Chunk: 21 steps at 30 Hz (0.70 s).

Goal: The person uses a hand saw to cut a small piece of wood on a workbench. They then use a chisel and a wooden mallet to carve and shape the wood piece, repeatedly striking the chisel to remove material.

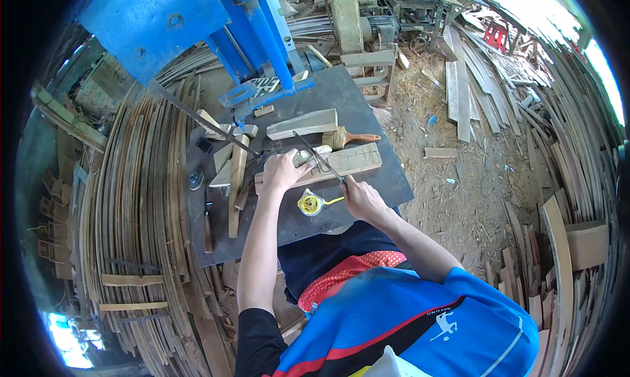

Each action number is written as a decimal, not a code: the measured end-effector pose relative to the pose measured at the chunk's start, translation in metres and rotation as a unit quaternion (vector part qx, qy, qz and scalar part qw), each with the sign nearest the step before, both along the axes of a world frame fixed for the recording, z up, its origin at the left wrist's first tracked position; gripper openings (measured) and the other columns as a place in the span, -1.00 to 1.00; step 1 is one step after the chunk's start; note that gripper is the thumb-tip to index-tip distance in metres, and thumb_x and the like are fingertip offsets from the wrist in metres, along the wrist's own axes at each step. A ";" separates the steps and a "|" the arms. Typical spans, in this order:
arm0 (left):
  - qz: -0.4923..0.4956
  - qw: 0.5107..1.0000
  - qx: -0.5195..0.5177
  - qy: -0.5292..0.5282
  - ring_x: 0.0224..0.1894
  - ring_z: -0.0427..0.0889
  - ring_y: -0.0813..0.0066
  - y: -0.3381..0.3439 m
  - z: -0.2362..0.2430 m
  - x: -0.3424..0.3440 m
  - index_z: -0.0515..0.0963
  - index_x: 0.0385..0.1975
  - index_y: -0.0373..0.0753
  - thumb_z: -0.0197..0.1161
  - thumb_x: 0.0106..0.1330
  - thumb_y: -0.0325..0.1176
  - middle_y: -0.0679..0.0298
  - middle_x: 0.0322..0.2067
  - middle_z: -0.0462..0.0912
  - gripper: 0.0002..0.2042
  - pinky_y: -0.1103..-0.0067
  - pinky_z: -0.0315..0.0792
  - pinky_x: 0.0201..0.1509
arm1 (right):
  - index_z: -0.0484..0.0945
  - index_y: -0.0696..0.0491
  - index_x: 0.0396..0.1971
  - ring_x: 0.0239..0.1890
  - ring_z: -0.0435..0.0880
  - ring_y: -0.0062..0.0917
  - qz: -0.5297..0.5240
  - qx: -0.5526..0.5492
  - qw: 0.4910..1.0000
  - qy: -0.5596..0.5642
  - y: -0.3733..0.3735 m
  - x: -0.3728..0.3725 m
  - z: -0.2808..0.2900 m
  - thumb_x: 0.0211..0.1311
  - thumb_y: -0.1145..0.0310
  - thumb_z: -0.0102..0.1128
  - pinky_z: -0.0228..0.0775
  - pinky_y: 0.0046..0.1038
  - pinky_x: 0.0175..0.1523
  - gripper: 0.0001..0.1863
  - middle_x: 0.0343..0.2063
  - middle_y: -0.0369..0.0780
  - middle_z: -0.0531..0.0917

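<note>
Over the dark surface (pixel 387 173), a slim tool (pixel 328 166)
Right hand (pixel 361 200) grips it (grey, tapering); left hand (pixel 283 171) holds pale wood (pixel 323 150).

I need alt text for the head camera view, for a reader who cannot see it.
A person's right hand holds a long thin tool across a small piece of wood in the left hand, over a wooden block. A brush and a yellow tape measure lie on the dark table, near a blue machine.

Matt metal tool (pixel 318 156), rough wooden block (pixel 357 159), smooth dark tabletop (pixel 365 116)
</note>
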<state>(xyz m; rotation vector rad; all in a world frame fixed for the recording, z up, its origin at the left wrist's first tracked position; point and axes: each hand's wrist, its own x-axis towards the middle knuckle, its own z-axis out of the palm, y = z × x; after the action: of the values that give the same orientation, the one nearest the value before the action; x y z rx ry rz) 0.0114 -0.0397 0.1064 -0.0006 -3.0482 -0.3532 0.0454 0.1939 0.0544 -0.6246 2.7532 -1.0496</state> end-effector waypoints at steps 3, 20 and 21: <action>0.010 1.000 0.003 -0.011 -0.23 0.70 0.01 -0.001 -0.001 -0.001 0.61 -0.11 -0.25 0.32 0.10 0.25 -0.05 -0.36 0.70 -0.37 0.25 0.57 -0.15 | 0.36 0.19 -0.20 -0.42 0.61 0.14 0.000 0.013 1.000 0.007 0.001 -0.004 -0.003 0.45 0.20 -0.14 0.44 0.09 -0.27 -0.69 -0.57 0.16 0.59; 0.011 0.999 0.008 0.045 -0.32 0.70 0.01 0.000 -0.010 -0.002 0.64 -0.25 -0.18 0.36 0.07 0.20 -0.02 -0.46 0.69 -0.47 0.23 0.55 -0.25 | 0.36 0.20 -0.23 -0.48 0.62 0.09 0.013 0.027 0.999 0.016 0.006 0.001 0.007 0.43 0.21 -0.09 0.46 0.04 -0.34 -0.70 -0.61 0.10 0.59; 0.010 0.999 0.010 0.046 -0.32 0.70 0.01 0.000 -0.009 -0.001 0.64 -0.24 -0.18 0.36 0.07 0.20 -0.02 -0.46 0.69 -0.47 0.23 0.55 -0.25 | 0.36 0.20 -0.23 -0.48 0.62 0.09 0.012 0.027 0.999 0.019 0.006 0.001 0.004 0.43 0.22 -0.09 0.45 0.05 -0.34 -0.70 -0.61 0.10 0.59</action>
<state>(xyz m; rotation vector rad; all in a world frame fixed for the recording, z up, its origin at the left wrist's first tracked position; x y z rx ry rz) 0.0105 -0.0392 0.0975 0.0135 -2.9522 -0.3705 0.0461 0.1997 0.0587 -0.6761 2.7888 -0.9651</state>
